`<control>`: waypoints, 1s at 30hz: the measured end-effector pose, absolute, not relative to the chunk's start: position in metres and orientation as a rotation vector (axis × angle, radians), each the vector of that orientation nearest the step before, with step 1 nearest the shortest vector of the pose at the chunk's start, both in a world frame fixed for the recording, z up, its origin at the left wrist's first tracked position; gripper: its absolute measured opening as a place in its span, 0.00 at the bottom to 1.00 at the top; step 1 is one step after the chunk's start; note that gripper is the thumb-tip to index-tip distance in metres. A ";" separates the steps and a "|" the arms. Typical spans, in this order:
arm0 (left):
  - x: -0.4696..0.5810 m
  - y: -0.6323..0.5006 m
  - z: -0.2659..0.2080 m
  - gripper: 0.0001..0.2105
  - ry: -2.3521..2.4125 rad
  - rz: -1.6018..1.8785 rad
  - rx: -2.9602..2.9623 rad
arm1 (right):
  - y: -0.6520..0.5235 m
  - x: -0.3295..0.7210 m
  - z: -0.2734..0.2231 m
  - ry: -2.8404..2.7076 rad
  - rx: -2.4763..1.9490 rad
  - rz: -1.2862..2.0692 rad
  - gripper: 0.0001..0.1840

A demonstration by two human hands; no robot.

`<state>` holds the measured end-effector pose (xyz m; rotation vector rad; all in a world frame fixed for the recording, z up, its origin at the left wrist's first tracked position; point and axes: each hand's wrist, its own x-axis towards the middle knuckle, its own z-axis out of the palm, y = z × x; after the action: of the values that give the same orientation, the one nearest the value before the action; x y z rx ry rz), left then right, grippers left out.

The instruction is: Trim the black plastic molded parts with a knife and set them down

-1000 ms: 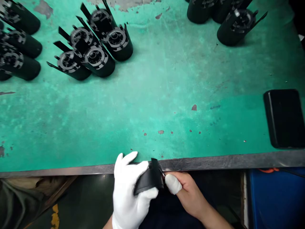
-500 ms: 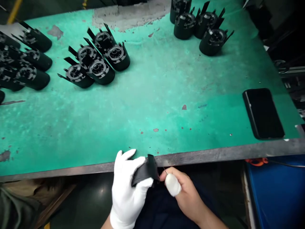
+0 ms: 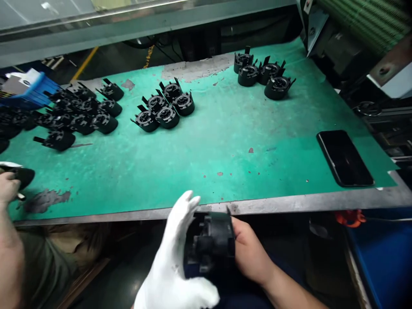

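Note:
A black round plastic housing (image 3: 216, 236) with tabs is held just below the table's front edge. My right hand (image 3: 252, 251), bare, grips it from the right, and some of the fingers are hidden behind it. On the left side, my left hand (image 3: 175, 257) in a white glove is spread wide, its fingers and thumb apart around the housing without visibly closing on it. Like housings stand on the green table in groups: one group (image 3: 167, 116) at centre left, another (image 3: 278, 88) at the back right.
A larger cluster of housings (image 3: 82, 122) and a blue bin (image 3: 35, 92) are at the left. Another person's hand (image 3: 8, 186) holds a dark part there. A phone (image 3: 346, 159) lies at the right. The metal table edge (image 3: 273, 204) runs before me.
My left hand has let go of the housing and opened. The housing has turned and now sits in my right hand. The view has tilted up, bringing another person's hand into sight.

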<state>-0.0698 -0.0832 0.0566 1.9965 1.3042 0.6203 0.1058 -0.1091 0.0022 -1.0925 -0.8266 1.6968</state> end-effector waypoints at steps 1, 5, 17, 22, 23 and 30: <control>-0.072 -0.082 0.056 0.46 1.237 0.537 1.927 | -0.107 0.103 0.003 -0.828 -1.070 1.751 0.12; -0.071 -0.079 0.047 0.40 1.355 0.657 1.897 | -0.115 0.103 -0.006 -0.793 -1.172 1.777 0.18; -0.033 -0.088 0.008 0.31 1.849 0.723 2.192 | -0.120 0.114 -0.019 -0.771 -1.207 1.794 0.17; -0.032 -0.087 0.004 0.30 1.855 0.801 2.226 | -0.118 0.117 -0.021 -0.798 -1.263 1.790 0.16; -0.032 -0.087 0.004 0.29 1.858 0.809 2.231 | -0.118 0.117 -0.022 -0.804 -1.274 1.784 0.16; -0.026 -0.082 0.001 0.27 1.832 0.902 2.279 | -0.113 0.113 -0.025 -0.866 -1.389 1.716 0.16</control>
<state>-0.0259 -0.0818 0.0010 2.2791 1.8321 0.9025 0.1131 -0.1129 -0.0252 -1.3888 -0.8655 1.7164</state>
